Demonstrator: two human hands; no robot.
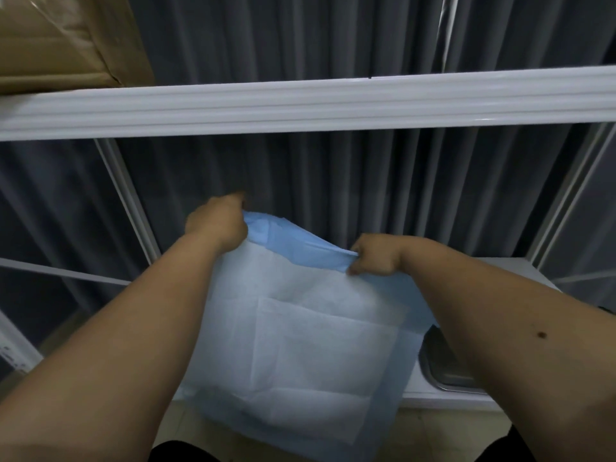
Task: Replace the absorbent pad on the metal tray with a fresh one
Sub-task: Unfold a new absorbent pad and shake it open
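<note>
Pad (300, 345) held up in the air by its far edge, white face toward the camera, blue backing folded over at the top, lower edge drooping past the shelf front toward the floor. Pinched at the left corner by the left hand (218, 221), fingers curled round the bunched blue edge. Gripped at the right corner by the right hand (375, 256), fist closed on the fabric. Spread between the two, creased into squares, partly unfolded. Hanging in front of the tray (446, 371), of which only a metal corner shows at the lower right, on a white shelf (466, 400).

Likely risks: landing crooked or half off the tray, since the pad hides most of it from view; folding over on itself if one corner is let go early; dragging its loose lower edge on the floor; snagging on the rail (300, 105) overhead if lifted higher. Whether fresh or used: cannot tell.

Count: one pad, one tray, two hands, one box (56, 41) up on the rail, curtain (300, 38) behind.
</note>
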